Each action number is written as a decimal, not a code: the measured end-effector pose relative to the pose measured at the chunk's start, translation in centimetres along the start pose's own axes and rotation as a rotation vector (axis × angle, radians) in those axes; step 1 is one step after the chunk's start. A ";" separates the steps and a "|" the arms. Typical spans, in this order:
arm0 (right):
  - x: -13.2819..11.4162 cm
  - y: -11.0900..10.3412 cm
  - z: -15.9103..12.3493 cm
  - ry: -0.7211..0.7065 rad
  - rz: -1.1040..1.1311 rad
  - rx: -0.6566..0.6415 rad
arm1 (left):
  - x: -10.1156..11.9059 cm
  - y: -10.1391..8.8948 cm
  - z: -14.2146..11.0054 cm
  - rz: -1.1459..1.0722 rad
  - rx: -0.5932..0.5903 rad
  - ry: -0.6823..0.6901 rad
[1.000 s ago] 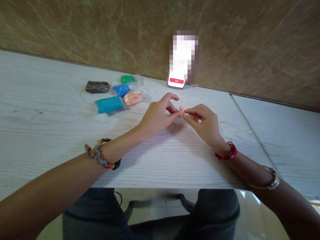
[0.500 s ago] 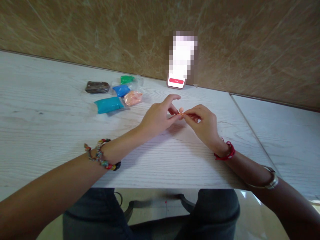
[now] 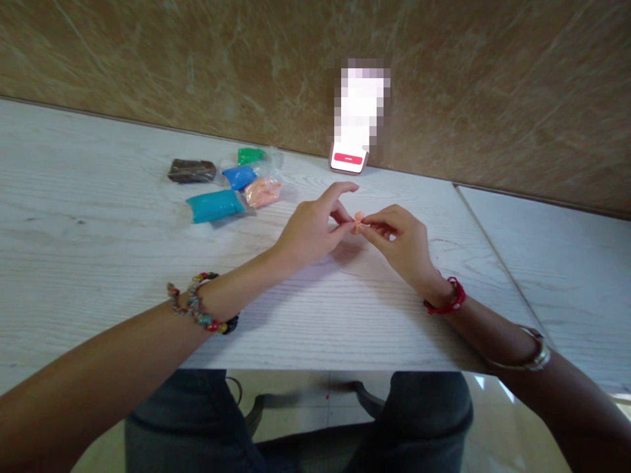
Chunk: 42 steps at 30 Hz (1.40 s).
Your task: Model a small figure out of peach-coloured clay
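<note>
A small peach-coloured piece of modelling clay (image 3: 358, 222) is between my hands, a little above the table. It has a rounded lobe at the top and more clay below, partly hidden by fingertips. My left hand (image 3: 323, 220) pinches its left side between thumb and a finger, the index finger arched above. From the right, my right hand (image 3: 399, 236) grips the clay with thumb and index fingertip. Off to the left lies a clear bag of peach clay (image 3: 263, 192), the same colour as the piece I hold.
Near that bag lie packets of blue clay (image 3: 239, 177), green clay (image 3: 251, 156), turquoise clay (image 3: 215, 206) and brown clay (image 3: 192, 171). A phone (image 3: 348, 163) with a lit, blurred screen leans against the brown marbled wall (image 3: 197, 72). The white wood-grain table (image 3: 305, 322) has a seam at right.
Both hands stay nearly in place. The clay piece turns slightly between the fingertips, and its top lobe looks wider and flatter than half a second ago.
</note>
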State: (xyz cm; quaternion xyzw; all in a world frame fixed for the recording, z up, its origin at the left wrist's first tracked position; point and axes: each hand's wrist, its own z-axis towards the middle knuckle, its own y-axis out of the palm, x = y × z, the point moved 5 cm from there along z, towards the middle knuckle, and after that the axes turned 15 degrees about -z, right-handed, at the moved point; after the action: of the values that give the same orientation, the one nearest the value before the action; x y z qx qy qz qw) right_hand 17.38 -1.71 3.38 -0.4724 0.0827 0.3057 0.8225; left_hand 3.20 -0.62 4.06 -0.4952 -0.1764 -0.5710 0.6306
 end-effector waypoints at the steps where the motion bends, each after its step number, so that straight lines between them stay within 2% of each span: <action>1: -0.1 0.0 0.0 -0.008 -0.017 -0.005 | 0.0 0.0 0.0 0.004 -0.002 0.005; 11: -0.4 -0.1 -0.1 -0.020 -0.018 -0.013 | 0.2 0.1 -0.1 0.015 -0.003 0.005; 20: -0.2 0.0 -0.2 -0.016 0.017 -0.022 | -0.3 0.2 0.0 -0.063 -0.030 -0.020; 28: 0.0 -0.1 -0.1 0.023 0.053 -0.018 | -0.4 0.1 0.0 -0.078 -0.024 -0.042; 36: -0.3 -0.1 -0.1 -0.026 -0.048 -0.001 | -0.3 0.1 -0.1 -0.076 -0.016 -0.046; 42: -0.3 0.0 -0.2 -0.009 -0.065 -0.006 | -0.4 0.0 -0.1 -0.081 -0.014 -0.049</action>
State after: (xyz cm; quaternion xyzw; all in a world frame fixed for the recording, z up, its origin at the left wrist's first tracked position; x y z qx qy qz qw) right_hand 17.19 -1.95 3.39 -0.4762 0.0626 0.2810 0.8309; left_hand 3.10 -0.50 3.73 -0.5057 -0.2077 -0.5850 0.5991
